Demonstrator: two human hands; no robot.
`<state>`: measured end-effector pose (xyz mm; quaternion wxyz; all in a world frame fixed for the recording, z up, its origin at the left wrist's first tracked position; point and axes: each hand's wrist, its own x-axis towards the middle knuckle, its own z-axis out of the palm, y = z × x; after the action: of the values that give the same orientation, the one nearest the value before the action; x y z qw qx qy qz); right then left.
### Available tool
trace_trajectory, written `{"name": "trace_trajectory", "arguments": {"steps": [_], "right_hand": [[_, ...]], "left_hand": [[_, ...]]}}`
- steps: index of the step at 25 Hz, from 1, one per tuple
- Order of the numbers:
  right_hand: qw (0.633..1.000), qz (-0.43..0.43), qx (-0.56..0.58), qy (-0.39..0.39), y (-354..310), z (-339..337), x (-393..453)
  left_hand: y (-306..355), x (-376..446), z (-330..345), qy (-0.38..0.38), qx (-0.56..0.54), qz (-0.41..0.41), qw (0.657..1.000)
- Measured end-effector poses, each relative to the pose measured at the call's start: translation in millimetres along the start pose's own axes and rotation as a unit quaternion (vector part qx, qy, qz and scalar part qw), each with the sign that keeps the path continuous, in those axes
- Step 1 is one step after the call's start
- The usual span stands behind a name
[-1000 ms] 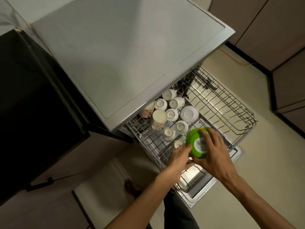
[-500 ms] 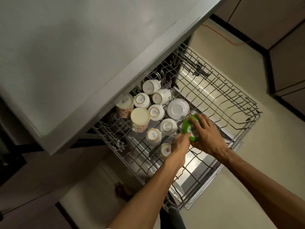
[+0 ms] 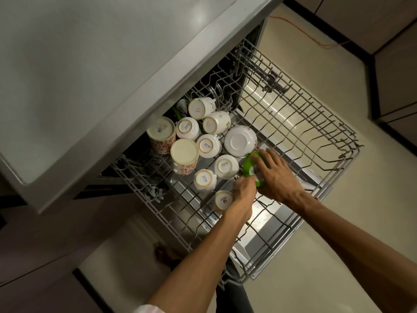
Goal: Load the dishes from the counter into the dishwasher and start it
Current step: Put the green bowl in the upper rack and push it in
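Note:
A green bowl (image 3: 250,166), upside down with a barcode sticker on its base, sits low in the pulled-out wire rack (image 3: 316,136) of the dishwasher. My right hand (image 3: 276,175) grips it from the right, fingers spread over its base. My left hand (image 3: 243,192) holds its near edge with curled fingers. Just left of it stand several upturned white cups (image 3: 226,166) and a white bowl (image 3: 240,141), all bottoms up. Two taller patterned cups (image 3: 184,155) stand further left.
The grey counter top (image 3: 90,75) overhangs the rack's back left. The rack's right half is bare wire above the open dishwasher door (image 3: 266,224). Beige floor (image 3: 338,245) lies to the right, dark cabinets (image 3: 394,75) beyond, and an orange cable (image 3: 316,42) runs on the floor.
Both hands have lowered the green bowl from above the rack down into it beside the white cups. My view has moved closer over the rack.

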<state>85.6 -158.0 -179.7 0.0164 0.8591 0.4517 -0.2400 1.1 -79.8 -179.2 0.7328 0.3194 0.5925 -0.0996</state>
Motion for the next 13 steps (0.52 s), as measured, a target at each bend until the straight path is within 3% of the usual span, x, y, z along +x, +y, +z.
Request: {"name": "trace_trajectory", "arguments": {"steps": [8,13], "right_hand": [[1.000,0.001,0.016,-0.010,7,-3,1],[0.999,0.009,0.006,-0.045,5,-7,-4]], "left_hand": [[5,-5,3,-0.017,0.005,0.004,1.000],[10,-36,-5,0.004,0.063,0.034,0.997]]}}
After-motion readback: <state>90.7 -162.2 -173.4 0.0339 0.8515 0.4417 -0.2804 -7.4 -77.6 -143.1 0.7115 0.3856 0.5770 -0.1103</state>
